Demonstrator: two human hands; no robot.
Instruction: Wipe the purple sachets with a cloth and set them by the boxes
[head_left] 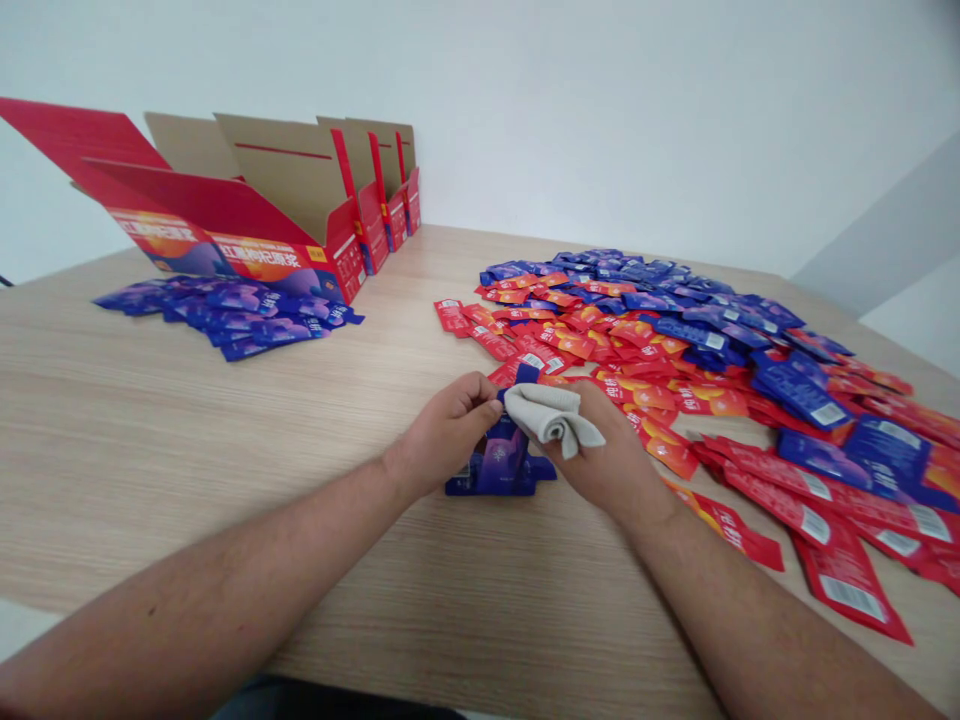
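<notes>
My left hand is closed in a pinch on a blue sachet that stands on the wooden table in front of me. My right hand is closed round a folded grey cloth and presses it against the top of the same sachet. Both hands meet at the near edge of a big heap of red and blue sachets, which spreads to the right.
A smaller pile of blue sachets lies at the far left. Behind it stands a row of open red cardboard boxes with their flaps up. A white wall runs behind the table.
</notes>
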